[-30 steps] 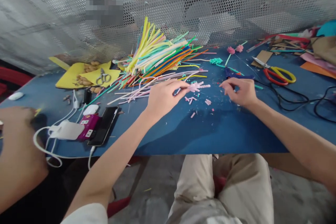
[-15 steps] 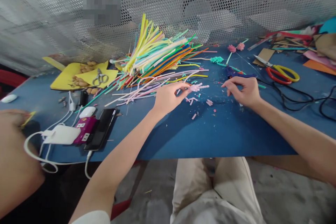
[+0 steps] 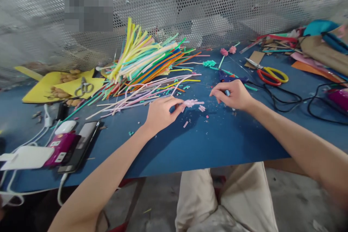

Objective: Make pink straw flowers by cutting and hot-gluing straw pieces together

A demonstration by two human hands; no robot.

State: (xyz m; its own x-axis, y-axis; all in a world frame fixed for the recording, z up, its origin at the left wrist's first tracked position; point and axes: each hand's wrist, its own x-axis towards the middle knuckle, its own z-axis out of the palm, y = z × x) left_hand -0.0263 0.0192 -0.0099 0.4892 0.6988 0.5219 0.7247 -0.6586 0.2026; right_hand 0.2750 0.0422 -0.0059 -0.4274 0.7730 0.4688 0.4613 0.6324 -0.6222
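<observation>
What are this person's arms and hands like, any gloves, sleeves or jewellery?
Both arms are bare to the hands. The left hand and right hand wear no gloves, and no rings, watch or bracelet show. No sleeve is in view. Light beige trousers cover the legs below the table.

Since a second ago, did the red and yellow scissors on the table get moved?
No. The scissors lie in the same spot beside the black cable and brown card; only the head camera shifted, sliding everything leftward in view.
</observation>
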